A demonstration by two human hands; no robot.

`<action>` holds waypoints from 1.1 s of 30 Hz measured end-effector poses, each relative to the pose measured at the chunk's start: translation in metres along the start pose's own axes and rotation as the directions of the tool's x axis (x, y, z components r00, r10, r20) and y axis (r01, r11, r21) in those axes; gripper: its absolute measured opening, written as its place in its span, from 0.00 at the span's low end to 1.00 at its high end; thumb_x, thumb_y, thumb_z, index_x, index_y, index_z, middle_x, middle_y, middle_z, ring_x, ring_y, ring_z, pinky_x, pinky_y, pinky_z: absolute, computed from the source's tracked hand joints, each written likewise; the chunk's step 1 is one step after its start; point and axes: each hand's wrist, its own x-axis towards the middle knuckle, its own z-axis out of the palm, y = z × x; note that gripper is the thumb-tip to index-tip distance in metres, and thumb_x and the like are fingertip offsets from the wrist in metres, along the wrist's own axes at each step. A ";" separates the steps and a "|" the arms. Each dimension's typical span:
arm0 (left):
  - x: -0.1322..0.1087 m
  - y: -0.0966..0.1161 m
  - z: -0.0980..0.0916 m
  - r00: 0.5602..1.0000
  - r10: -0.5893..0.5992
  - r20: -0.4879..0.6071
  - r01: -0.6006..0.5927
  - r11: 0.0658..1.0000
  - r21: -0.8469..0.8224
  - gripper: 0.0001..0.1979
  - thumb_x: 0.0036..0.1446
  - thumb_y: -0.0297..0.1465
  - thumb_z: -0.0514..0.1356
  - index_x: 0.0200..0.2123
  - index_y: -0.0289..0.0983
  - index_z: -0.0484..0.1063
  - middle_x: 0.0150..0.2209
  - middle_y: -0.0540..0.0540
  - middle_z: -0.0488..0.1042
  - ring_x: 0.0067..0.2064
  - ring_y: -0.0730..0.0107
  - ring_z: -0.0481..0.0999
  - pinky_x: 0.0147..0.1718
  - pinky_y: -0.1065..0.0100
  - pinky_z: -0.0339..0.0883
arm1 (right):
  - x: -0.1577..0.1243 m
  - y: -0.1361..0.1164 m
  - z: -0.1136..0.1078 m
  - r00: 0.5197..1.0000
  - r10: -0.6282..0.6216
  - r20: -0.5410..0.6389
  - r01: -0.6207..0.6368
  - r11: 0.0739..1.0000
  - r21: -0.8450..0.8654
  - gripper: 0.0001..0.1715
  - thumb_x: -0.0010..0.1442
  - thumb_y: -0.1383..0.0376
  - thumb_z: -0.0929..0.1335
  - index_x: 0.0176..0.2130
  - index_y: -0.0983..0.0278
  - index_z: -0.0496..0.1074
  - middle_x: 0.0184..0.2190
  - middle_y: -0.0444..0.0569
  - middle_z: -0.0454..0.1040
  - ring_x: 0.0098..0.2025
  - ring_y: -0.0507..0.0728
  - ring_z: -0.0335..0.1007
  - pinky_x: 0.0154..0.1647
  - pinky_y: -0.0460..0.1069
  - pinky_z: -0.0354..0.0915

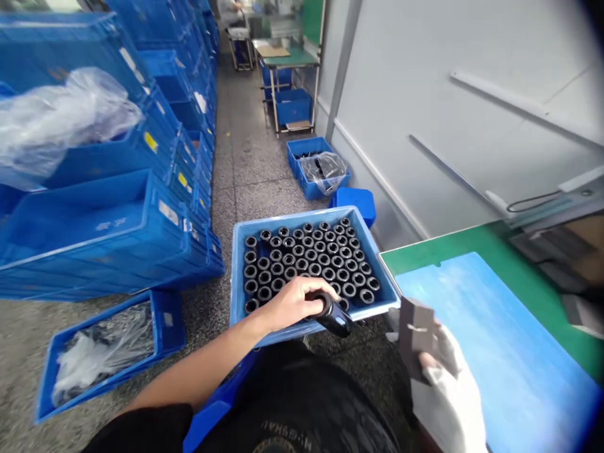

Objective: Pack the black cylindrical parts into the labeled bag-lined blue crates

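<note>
Left grip (293,304) over tray's (302,221) black sleeves (306,258)

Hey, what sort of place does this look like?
Probably a factory workshop or parts production floor. Stacked blue plastic crates line the aisle, a blue tray holds rows of black metal sleeves, and a green-topped workbench stands beside it.

Stacked blue plastic crates (94,239) line the aisle's left side. A low blue crate (165,321) on the speckled floor (245,163) holds clear plastic film (101,352); another blue crate (309,187) stands against the white wall panel (425,113).
</note>
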 end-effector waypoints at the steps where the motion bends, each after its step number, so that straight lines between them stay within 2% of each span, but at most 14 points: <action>1: 0.002 0.002 0.003 1.000 -0.001 0.004 0.001 1.000 0.028 0.18 0.52 0.22 0.57 0.45 0.37 0.79 0.44 0.46 0.80 0.44 0.65 0.78 0.45 0.67 0.71 | -0.005 0.001 0.000 0.999 0.036 -0.015 -0.034 0.993 0.116 0.39 0.65 0.46 0.57 0.69 0.56 0.47 0.64 0.57 0.62 0.60 0.67 0.65 0.54 0.61 0.70; 3: 0.006 0.004 0.009 1.000 -0.018 -0.003 0.019 0.994 0.108 0.19 0.52 0.23 0.57 0.45 0.37 0.79 0.44 0.46 0.80 0.40 0.67 0.79 0.40 0.70 0.72 | -0.013 0.001 0.001 0.995 0.089 -0.037 -0.078 0.969 0.234 0.42 0.59 0.46 0.67 0.67 0.54 0.54 0.65 0.54 0.61 0.63 0.70 0.60 0.60 0.66 0.63; 6: 0.010 0.004 0.016 0.996 -0.078 -0.030 0.083 0.976 0.199 0.20 0.53 0.25 0.57 0.49 0.37 0.78 0.41 0.45 0.81 0.27 0.74 0.77 0.28 0.73 0.70 | -0.022 0.000 0.001 0.996 0.056 -0.074 -0.047 0.992 0.119 0.42 0.56 0.47 0.70 0.65 0.51 0.58 0.66 0.49 0.59 0.66 0.71 0.54 0.65 0.70 0.53; 9: 0.013 0.004 0.022 0.992 -0.104 -0.064 0.117 0.964 0.240 0.20 0.54 0.27 0.58 0.50 0.35 0.77 0.36 0.46 0.82 0.19 0.78 0.72 0.21 0.75 0.66 | -0.027 -0.003 0.003 0.990 -0.061 -0.125 0.057 0.998 -0.035 0.37 0.58 0.51 0.69 0.64 0.52 0.60 0.66 0.48 0.58 0.66 0.68 0.53 0.67 0.68 0.51; 12: 0.016 0.004 0.030 0.993 -0.065 -0.095 0.089 0.959 0.271 0.19 0.53 0.26 0.59 0.49 0.35 0.78 0.36 0.46 0.82 0.24 0.76 0.75 0.23 0.76 0.67 | -0.028 -0.006 0.011 0.961 -0.241 -0.139 0.218 0.963 -0.159 0.33 0.61 0.58 0.68 0.64 0.55 0.60 0.67 0.50 0.57 0.67 0.65 0.54 0.67 0.65 0.54; 14: 0.017 0.003 0.037 0.993 -0.026 -0.114 0.057 0.957 0.285 0.19 0.53 0.26 0.59 0.48 0.36 0.79 0.39 0.46 0.82 0.29 0.73 0.78 0.26 0.76 0.70 | -0.025 -0.009 0.019 0.931 -0.352 -0.100 0.325 0.921 -0.215 0.33 0.61 0.62 0.67 0.64 0.56 0.60 0.67 0.51 0.56 0.66 0.64 0.55 0.65 0.64 0.57; 18: 0.018 0.005 0.052 0.989 0.083 -0.125 -0.044 0.955 0.292 0.19 0.52 0.23 0.61 0.48 0.37 0.79 0.42 0.46 0.82 0.37 0.68 0.81 0.36 0.73 0.74 | -0.016 -0.017 0.028 0.880 -0.474 -0.024 0.442 0.835 -0.327 0.32 0.62 0.66 0.66 0.64 0.57 0.60 0.69 0.53 0.51 0.66 0.65 0.56 0.63 0.65 0.60; 24: 0.022 0.013 0.064 0.976 0.134 -0.172 -0.085 0.961 0.265 0.19 0.51 0.22 0.61 0.47 0.37 0.80 0.42 0.47 0.82 0.38 0.67 0.81 0.39 0.72 0.74 | -0.018 -0.021 0.017 0.853 -0.522 -0.024 0.468 0.785 -0.406 0.36 0.63 0.67 0.66 0.67 0.52 0.56 0.69 0.53 0.50 0.65 0.67 0.56 0.59 0.66 0.64; 28: 0.026 0.017 0.070 0.979 0.160 -0.129 -0.127 0.965 0.230 0.17 0.52 0.23 0.61 0.45 0.37 0.80 0.39 0.47 0.82 0.38 0.66 0.81 0.39 0.72 0.74 | -0.018 -0.025 0.013 0.820 -0.570 -0.061 0.480 0.740 -0.472 0.38 0.63 0.68 0.66 0.67 0.51 0.53 0.70 0.54 0.47 0.65 0.70 0.55 0.58 0.69 0.64; 31: 0.029 0.020 0.074 0.977 0.139 -0.163 -0.105 0.974 0.202 0.16 0.52 0.24 0.62 0.45 0.36 0.80 0.41 0.46 0.82 0.39 0.65 0.81 0.39 0.71 0.75 | -0.016 -0.028 0.012 0.819 -0.571 -0.055 0.470 0.723 -0.505 0.39 0.63 0.68 0.65 0.68 0.50 0.51 0.69 0.56 0.48 0.64 0.70 0.57 0.55 0.69 0.67; 33: 0.031 0.022 0.077 0.982 0.123 -0.140 -0.096 0.978 0.185 0.13 0.53 0.25 0.62 0.43 0.36 0.81 0.39 0.46 0.82 0.38 0.65 0.81 0.37 0.71 0.75 | -0.014 -0.030 0.012 0.794 -0.601 -0.092 0.477 0.710 -0.518 0.41 0.63 0.69 0.65 0.69 0.50 0.49 0.70 0.57 0.47 0.65 0.71 0.55 0.55 0.69 0.66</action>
